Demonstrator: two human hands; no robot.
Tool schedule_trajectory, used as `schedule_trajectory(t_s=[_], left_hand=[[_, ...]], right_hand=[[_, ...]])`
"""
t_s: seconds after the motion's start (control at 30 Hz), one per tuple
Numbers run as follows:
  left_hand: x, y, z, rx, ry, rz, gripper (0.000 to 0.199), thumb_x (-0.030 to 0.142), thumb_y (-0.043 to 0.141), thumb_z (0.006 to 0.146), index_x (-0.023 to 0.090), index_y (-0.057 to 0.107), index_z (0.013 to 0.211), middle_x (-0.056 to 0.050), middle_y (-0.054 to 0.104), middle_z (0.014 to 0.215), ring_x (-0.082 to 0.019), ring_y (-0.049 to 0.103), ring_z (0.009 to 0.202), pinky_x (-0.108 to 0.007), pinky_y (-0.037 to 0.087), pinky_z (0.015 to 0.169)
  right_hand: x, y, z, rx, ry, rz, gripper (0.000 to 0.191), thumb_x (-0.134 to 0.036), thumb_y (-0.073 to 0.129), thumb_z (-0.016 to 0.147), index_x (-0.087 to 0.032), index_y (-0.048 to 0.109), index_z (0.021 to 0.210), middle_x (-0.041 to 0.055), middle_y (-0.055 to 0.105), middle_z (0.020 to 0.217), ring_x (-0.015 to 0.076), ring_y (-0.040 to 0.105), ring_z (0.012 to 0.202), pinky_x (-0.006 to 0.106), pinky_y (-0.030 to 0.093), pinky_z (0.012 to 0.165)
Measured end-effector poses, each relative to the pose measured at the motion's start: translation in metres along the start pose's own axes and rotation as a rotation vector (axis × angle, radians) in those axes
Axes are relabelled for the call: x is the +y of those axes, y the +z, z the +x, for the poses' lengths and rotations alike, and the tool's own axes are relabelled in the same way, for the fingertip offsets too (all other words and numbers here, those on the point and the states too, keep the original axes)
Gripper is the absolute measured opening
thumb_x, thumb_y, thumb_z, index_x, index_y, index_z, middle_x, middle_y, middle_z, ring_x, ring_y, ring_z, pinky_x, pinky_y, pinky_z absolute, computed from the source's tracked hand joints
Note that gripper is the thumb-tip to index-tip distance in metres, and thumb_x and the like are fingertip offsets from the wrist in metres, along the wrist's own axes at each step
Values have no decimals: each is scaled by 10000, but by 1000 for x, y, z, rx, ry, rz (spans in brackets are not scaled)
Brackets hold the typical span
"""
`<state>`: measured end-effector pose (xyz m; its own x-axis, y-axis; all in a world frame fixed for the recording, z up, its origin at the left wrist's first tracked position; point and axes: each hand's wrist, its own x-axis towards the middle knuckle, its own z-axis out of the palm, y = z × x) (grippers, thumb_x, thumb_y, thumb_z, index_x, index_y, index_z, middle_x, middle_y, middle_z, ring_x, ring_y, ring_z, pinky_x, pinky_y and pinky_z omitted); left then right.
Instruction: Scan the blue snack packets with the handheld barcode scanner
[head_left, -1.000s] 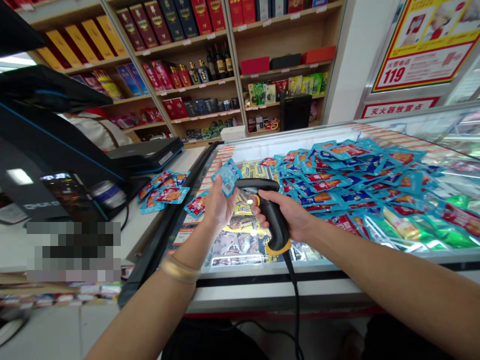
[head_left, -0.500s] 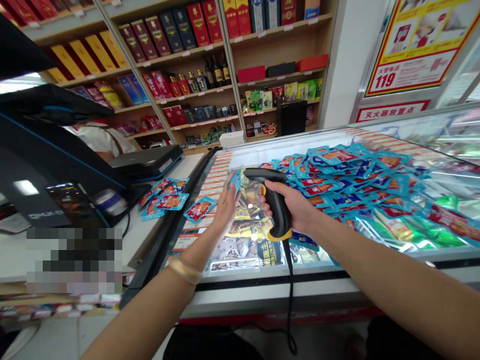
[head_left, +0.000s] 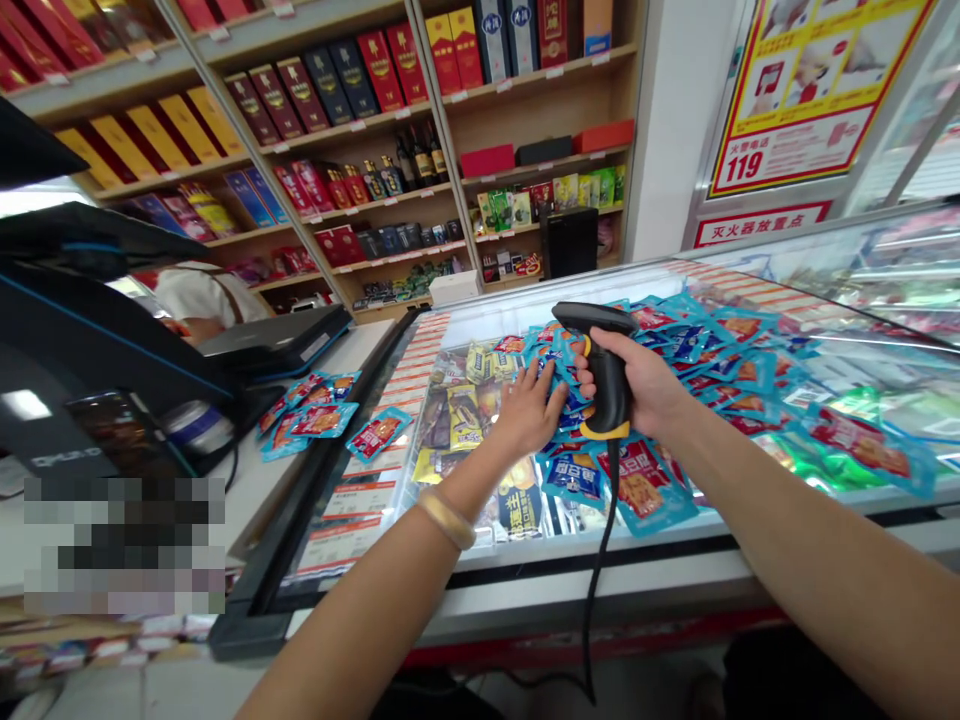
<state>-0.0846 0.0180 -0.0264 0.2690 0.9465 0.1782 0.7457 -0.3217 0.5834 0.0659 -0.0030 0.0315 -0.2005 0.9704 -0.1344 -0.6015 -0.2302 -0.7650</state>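
Note:
My right hand [head_left: 637, 385] is wrapped round a black and yellow barcode scanner [head_left: 609, 385], held above a heap of small snack packets [head_left: 686, 335]. The scanner's cable hangs down over the freezer's front edge. At the left side of the heap lies my left hand [head_left: 531, 408], palm down with its fingers spread over blue packets. I see no packet gripped in it, though its underside is hidden. Below the scanner a red and blue packet [head_left: 637, 490] and a dark blue packet [head_left: 574, 477] lie on the glass.
The glass-topped freezer [head_left: 390, 480] shows packaged goods under its lid. One packet [head_left: 378, 433] lies near its left edge, and several more packets [head_left: 311, 415] rest on the counter by a dark checkout machine [head_left: 112, 350]. A person [head_left: 199, 295] stands behind. Shelves hold boxes and bottles.
My left hand has moved right onto the heap and its fingers have spread; the packet it held no longer shows in it. The scanner has moved right with my right hand.

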Motion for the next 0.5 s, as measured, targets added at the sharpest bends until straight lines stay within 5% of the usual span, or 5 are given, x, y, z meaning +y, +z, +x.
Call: schedule_trajectory(t_s=[0.23, 0.37, 0.5], left_hand=[[-10, -14, 0, 196, 94, -421, 474, 396, 652, 810, 272, 595, 1264, -86, 402, 1518, -309, 186, 1470, -532, 1, 1180], [-34, -48, -9, 265, 64, -293, 566, 244, 697, 726, 229, 576, 1279, -120, 435, 1485, -299, 275, 1438, -478, 96, 1193], [-79, -90, -32, 312, -146, -138, 652, 179, 730, 614, 231, 578, 1246, -116, 428, 1489, -321, 264, 1440, -472, 136, 1188]], right_hand=[[4, 2, -1, -42, 11, -41, 186, -324, 607, 863, -176, 568, 758, -3, 531, 604, 95, 467, 464, 200, 436, 404], [8, 8, -2, -14, 12, -17, 178, -311, 616, 856, -176, 570, 750, 4, 535, 614, 95, 468, 475, 195, 435, 395], [23, 30, -2, -61, 74, -41, 180, -273, 595, 866, -165, 572, 723, 9, 525, 609, 93, 469, 490, 185, 424, 395]])
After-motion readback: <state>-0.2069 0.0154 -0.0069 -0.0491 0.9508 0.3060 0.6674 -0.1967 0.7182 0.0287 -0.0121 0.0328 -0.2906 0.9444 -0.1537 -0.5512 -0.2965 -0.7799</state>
